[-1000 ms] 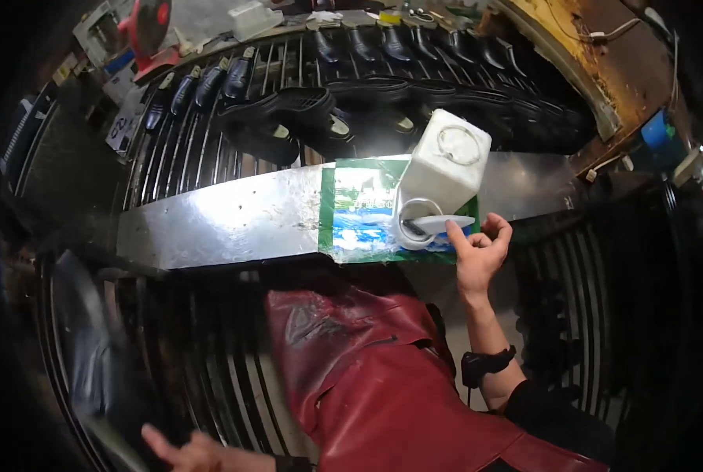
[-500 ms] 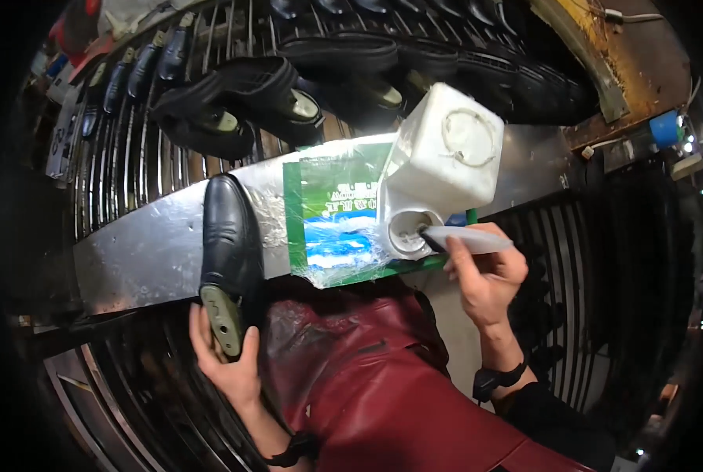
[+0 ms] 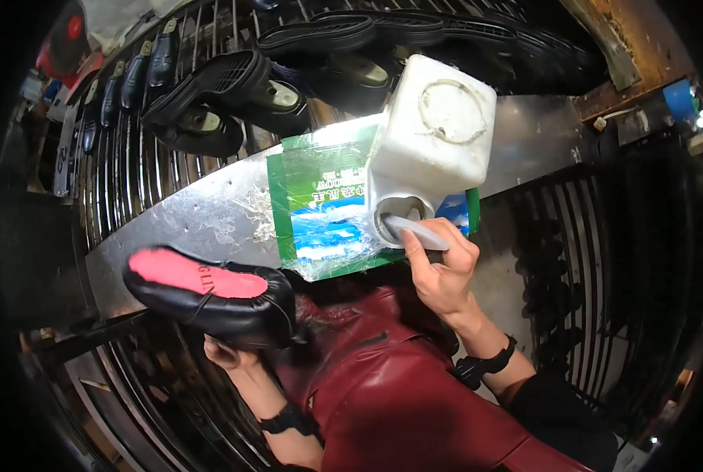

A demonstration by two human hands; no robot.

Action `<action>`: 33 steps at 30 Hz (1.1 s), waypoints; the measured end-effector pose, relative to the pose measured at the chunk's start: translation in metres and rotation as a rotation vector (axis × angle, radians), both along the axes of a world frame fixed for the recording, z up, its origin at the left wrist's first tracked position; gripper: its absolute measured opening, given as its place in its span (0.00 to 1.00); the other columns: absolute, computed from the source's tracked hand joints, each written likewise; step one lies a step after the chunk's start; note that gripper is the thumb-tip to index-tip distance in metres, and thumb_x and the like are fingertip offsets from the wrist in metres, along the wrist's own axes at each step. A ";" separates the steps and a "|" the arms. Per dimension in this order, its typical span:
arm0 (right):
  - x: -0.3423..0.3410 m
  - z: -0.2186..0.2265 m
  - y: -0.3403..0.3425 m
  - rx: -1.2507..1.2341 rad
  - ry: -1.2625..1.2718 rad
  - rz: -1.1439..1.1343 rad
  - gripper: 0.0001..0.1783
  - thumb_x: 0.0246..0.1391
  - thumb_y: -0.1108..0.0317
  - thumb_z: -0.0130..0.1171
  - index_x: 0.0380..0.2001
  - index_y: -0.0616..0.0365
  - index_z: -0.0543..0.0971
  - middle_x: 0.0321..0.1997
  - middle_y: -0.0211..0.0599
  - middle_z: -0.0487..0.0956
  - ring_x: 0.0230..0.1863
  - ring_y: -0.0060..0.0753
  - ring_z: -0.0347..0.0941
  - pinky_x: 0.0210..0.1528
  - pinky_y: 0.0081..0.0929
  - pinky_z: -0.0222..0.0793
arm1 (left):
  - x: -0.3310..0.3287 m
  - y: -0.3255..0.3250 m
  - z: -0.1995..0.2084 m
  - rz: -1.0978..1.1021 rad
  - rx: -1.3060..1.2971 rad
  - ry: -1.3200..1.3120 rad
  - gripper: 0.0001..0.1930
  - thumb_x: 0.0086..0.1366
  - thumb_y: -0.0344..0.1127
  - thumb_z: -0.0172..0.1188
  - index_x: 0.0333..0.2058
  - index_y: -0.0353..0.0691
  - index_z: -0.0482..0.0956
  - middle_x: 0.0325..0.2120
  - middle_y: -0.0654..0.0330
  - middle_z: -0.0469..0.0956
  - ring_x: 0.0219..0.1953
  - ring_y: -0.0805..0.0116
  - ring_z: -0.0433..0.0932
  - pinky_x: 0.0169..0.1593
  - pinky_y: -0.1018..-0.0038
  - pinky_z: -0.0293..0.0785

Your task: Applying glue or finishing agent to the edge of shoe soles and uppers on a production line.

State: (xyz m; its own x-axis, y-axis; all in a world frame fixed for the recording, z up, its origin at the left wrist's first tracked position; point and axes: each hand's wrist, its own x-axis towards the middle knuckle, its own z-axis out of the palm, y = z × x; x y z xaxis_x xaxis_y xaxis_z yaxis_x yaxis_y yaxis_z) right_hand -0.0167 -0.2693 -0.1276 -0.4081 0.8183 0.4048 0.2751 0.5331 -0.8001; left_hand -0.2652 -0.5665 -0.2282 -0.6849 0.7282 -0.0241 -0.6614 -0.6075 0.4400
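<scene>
In my left hand is a black leather shoe, turned over with its pink underside facing up. The hand grips it from below, and most of its fingers are hidden behind the leather. My right hand pinches the flat, whitish handle of a brush. The brush's other end is down inside the round mouth of a white plastic container, where its tip is hidden. That container sits on a green and blue sheet wrapped in clear film.
A metal bench top runs beneath the sheet. Behind it, a slatted rack bears several black soles and dark shoes on lasts. A wooden structure stands at the far right. A dark red apron covers my lap.
My left hand has turned the shoe from toe-away, upper up, to lying crosswise with the pink underside up. My right hand has pushed the brush deeper into the container's mouth.
</scene>
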 end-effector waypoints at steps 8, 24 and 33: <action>0.004 0.003 -0.010 -0.952 0.736 -0.155 0.09 0.65 0.75 0.68 0.43 0.71 0.82 0.34 0.41 0.85 0.26 0.26 0.81 0.26 0.26 0.81 | 0.017 0.025 0.048 0.281 -0.628 0.814 0.42 0.57 0.25 0.76 0.70 0.32 0.68 0.65 0.46 0.74 0.65 0.49 0.76 0.74 0.53 0.67; 0.018 0.015 -0.031 -0.666 0.384 0.111 0.09 0.67 0.75 0.65 0.46 0.70 0.80 0.38 0.42 0.84 0.33 0.28 0.82 0.36 0.27 0.80 | 0.022 0.022 0.029 0.489 -0.862 1.868 0.19 0.72 0.24 0.60 0.59 0.35 0.71 0.57 0.36 0.80 0.59 0.33 0.81 0.63 0.46 0.79; -0.078 0.001 -0.064 -0.833 0.293 0.580 0.06 0.63 0.80 0.67 0.42 0.71 0.84 0.37 0.41 0.86 0.34 0.26 0.83 0.37 0.24 0.79 | 0.022 0.019 0.027 0.533 -0.891 1.926 0.15 0.72 0.22 0.59 0.55 0.28 0.74 0.54 0.35 0.81 0.59 0.33 0.81 0.60 0.42 0.80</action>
